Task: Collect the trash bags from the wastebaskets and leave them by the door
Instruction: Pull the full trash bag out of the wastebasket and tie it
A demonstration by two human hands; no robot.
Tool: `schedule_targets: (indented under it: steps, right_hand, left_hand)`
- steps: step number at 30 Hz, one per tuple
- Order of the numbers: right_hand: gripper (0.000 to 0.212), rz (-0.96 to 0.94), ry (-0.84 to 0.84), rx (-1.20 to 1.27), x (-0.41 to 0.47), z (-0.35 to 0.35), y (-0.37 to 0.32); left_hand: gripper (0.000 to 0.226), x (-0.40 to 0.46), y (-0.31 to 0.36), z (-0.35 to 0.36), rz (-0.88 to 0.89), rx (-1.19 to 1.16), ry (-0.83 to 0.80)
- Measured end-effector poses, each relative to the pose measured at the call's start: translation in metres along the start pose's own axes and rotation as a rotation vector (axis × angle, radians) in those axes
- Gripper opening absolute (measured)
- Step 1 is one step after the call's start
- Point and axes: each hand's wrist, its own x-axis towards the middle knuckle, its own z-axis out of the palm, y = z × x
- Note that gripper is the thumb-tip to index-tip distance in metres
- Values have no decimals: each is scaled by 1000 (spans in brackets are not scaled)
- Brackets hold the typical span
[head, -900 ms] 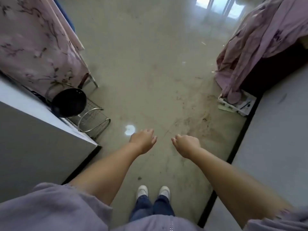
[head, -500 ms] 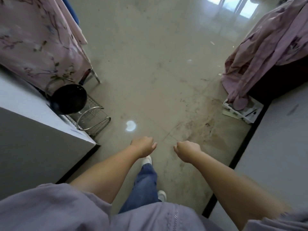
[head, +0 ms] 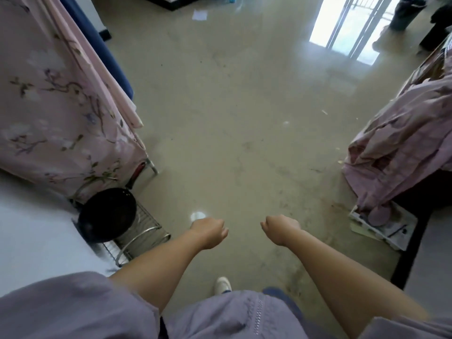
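Black pan (head: 107, 214) on wire rack (head: 139, 237) left of empty, curled left hand (head: 209, 231).

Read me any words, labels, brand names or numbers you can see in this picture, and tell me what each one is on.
No text can be read anywhere in this view.
The flat box on the floor by the purple bedding bears dark printed marks: too blurred to read.
The sheet of paper on the far floor: too small to tell whether it bears writing.
The black pan shows no label.
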Motion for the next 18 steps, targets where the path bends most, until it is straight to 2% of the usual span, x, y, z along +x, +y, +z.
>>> schedule_targets:
  steps: [9, 18]
  right_hand:
    - [44, 4, -6, 31, 144, -127, 31]
    - [44, -161, 5, -120, 297, -300, 76]
  left_hand:
    - [42, 132, -44, -115, -44, -11, 34]
    - [40, 272, -65, -257, -178, -236, 128]
